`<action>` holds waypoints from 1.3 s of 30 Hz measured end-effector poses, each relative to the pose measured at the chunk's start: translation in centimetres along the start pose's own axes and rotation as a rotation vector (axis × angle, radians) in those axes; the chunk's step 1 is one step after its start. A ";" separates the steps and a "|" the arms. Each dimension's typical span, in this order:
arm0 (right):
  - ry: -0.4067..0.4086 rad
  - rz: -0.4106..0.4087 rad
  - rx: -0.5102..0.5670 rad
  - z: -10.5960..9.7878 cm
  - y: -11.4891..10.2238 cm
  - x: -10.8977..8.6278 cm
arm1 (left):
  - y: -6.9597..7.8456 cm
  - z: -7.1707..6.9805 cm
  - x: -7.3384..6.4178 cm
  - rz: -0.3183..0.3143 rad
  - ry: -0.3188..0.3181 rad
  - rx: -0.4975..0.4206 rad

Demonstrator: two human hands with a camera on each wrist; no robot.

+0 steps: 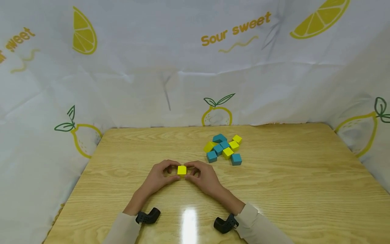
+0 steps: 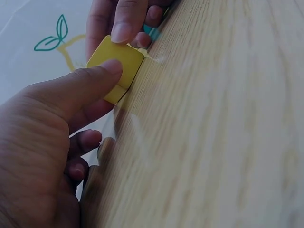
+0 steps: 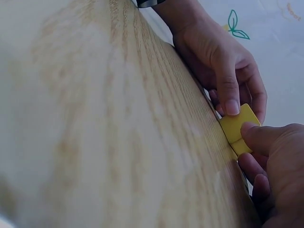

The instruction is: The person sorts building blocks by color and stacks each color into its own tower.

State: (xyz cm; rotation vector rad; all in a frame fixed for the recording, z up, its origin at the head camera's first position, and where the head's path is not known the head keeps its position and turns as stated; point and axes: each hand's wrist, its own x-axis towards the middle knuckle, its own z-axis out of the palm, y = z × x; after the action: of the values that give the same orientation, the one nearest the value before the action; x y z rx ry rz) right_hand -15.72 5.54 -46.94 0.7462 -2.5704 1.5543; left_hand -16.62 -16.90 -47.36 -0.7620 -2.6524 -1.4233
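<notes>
A small yellow block (image 1: 181,170) sits at the middle of the table, between the two hands. From its left side, the left hand (image 1: 160,175) pinches it with thumb and fingers; in the left wrist view the thumb lies on the face of the yellow block (image 2: 126,59). The right hand (image 1: 204,176) grips the same block from the right, its thumb pressed on the yellow block (image 3: 236,124) in the right wrist view. A thin line crosses the block low down in both wrist views. Fingers cover its sides.
Behind and right of the hands lies a loose group of several blocks: blue cubes (image 1: 211,156), yellow cubes (image 1: 228,153), a blue angled block (image 1: 219,138) and a yellow slanted block (image 1: 209,146). A lemon-print cloth (image 1: 146,95) hangs around the wooden table (image 1: 289,176).
</notes>
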 end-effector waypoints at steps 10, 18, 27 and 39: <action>-0.010 -0.008 -0.021 0.0 -0.1 -0.1 | 0.0 0.1 0.0 -0.013 -0.009 -0.030; -0.011 -0.012 -0.017 -0.2 -0.1 -0.4 | 0.0 0.1 0.0 -0.023 -0.013 -0.034; 0.014 -0.021 0.010 -0.6 -0.3 -0.7 | 0.2 0.0 0.0 -0.030 -0.010 -0.056; 0.160 -0.039 -0.003 -2.7 0.1 -1.6 | 0.4 0.1 -0.1 -0.047 -0.013 -0.065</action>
State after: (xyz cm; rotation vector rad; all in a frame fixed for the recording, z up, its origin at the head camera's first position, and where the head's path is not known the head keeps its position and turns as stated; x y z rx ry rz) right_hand -14.89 8.50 -46.14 0.6394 -2.4296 1.5319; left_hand -16.35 -16.70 -47.09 -0.7215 -2.6624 -1.5281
